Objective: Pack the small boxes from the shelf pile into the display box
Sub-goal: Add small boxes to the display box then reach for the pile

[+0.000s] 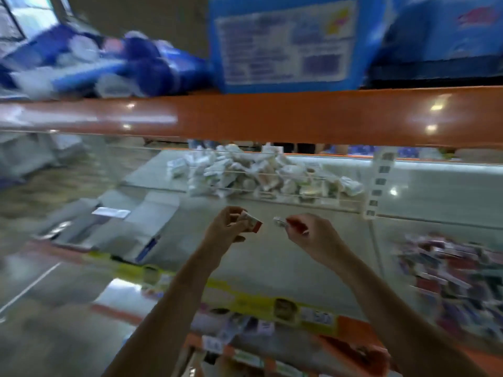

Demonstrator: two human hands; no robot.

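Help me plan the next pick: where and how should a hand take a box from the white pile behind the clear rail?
Take a box at the pile's top, pinching its two long sides from above. The clear rail fronts the lower boxes, so a frontal reach looks blocked. Blur hides each box's exact pose.

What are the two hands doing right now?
Left hand: grips a small box.
Right hand: pinches a small item, too blurred to identify.

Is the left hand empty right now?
No, the left hand holds a small box with a red end above the shelf.
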